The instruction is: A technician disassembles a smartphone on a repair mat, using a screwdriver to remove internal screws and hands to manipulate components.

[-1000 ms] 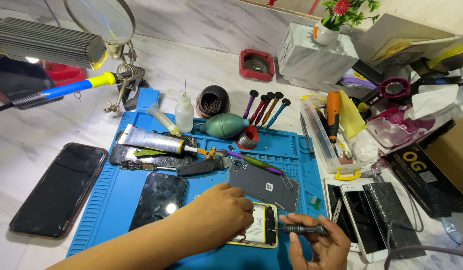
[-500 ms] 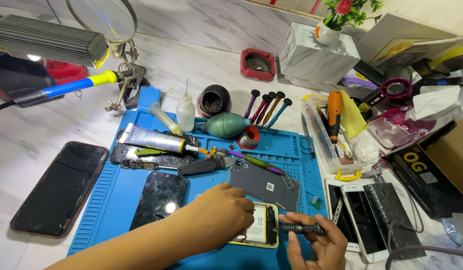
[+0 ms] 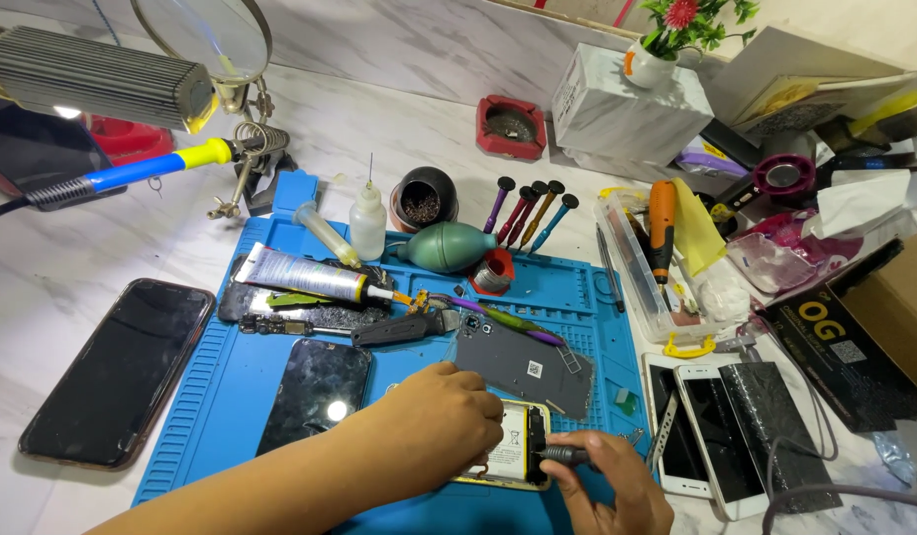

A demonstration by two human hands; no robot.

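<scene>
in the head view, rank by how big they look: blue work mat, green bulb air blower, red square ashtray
1. Blue silicone work mat, by far the largest.
2. Green rubber bulb air blower.
3. Red square ashtray, though it sits farther back, so this is unsure.

You are working at a phone repair bench, a small electronics workshop on a marble-patterned counter. Evidence: a blue silicone repair mat (image 3: 231, 396) at centre, a soldering iron (image 3: 132, 176) and magnifier stand (image 3: 206, 35) at far left, a row of precision screwdrivers (image 3: 528, 210) and a green dust blower (image 3: 449, 246) at the mat's far edge. Loose phones (image 3: 117, 372) lie left and right, and an opened handset (image 3: 513, 458) sits near you.
</scene>
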